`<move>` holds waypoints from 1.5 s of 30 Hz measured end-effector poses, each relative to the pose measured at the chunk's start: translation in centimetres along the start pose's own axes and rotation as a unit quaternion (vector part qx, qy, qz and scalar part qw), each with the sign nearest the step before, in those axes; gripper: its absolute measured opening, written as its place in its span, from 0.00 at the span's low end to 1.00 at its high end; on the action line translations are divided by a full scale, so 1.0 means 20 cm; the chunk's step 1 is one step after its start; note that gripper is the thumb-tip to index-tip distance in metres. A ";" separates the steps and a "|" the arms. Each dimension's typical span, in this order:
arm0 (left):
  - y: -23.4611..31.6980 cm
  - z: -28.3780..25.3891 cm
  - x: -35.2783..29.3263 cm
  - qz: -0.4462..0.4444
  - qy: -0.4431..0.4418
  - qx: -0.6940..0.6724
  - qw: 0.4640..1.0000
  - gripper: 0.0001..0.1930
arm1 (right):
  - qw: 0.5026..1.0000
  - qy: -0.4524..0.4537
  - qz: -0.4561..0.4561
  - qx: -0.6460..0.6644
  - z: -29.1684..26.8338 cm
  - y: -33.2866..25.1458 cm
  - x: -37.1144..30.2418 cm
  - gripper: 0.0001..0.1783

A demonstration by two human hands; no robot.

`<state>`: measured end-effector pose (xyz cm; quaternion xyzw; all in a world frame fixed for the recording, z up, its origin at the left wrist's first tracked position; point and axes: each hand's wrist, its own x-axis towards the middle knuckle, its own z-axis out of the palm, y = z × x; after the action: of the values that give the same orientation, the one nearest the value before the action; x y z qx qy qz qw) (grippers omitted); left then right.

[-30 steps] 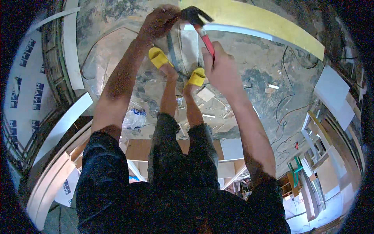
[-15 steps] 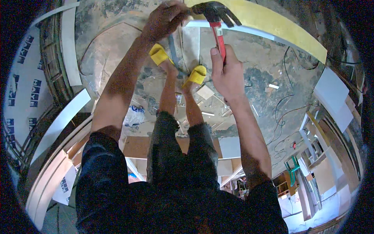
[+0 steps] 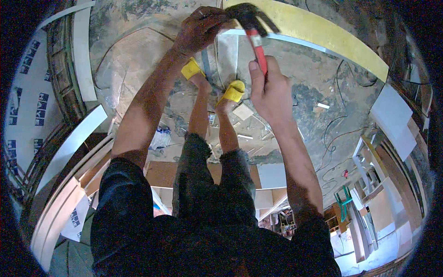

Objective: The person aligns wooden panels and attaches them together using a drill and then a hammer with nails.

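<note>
My right hand (image 3: 272, 92) is wrapped round the red handle of a claw hammer (image 3: 260, 53). Its dark head is slightly blurred and lies over the left end of a long board with a yellow face (image 3: 332, 34) and a white edge. Close to the hammer head, my left hand (image 3: 203, 27) has its fingers pinched together at the board's end. Whatever those fingers hold is too small or too dark to make out. Below that end, a pale upright panel (image 3: 227, 55) runs down toward my feet.
Yellow slippers (image 3: 232, 91) are on my feet, near wood offcuts (image 3: 242, 111) and a clear plastic bag (image 3: 160, 137). Black cable (image 3: 330, 131) snakes across the stained floor. White boards (image 3: 392, 117) and frames lean at the right, beyond a green stool (image 3: 344, 203); long panels (image 3: 74, 143) stand at the left.
The left hand sits slightly lower and further right, still pinched by the board's end. The hammer has tilted a little, its head shifting slightly in the right hand's grip.
</note>
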<state>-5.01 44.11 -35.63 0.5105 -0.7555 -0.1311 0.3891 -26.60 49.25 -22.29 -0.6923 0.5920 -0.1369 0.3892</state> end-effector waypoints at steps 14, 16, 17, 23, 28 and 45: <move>-0.02 0.10 0.01 -0.049 -0.078 0.016 0.996 0.10 | 0.996 -0.034 0.029 -0.071 -0.04 0.08 -0.04 0.13; -0.08 0.06 -0.04 -0.064 -0.112 0.030 0.991 0.11 | 0.993 -0.056 0.060 -0.079 0.00 0.10 -0.03 0.14; -0.10 0.02 -0.07 -0.062 -0.104 0.050 0.991 0.12 | 0.997 -0.026 0.054 -0.056 0.02 0.09 -0.04 0.13; 0.13 -0.04 0.02 -0.169 -0.149 -0.114 0.967 0.14 | 0.992 0.086 0.095 0.015 -0.42 -0.01 -0.46 0.13; 0.03 -0.33 -0.11 -0.076 -0.147 0.051 0.985 0.24 | 0.958 0.017 0.286 0.028 -0.42 0.42 -0.98 0.13; 0.73 -1.10 -0.47 -0.463 -0.134 0.147 0.864 0.17 | 0.920 0.371 0.106 0.065 -2.11 0.46 -0.07 0.18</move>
<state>2.72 63.17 -16.59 0.8304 -0.4877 -0.2504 0.0994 -60.99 34.67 -0.42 -0.4980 0.7539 -0.3797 0.1985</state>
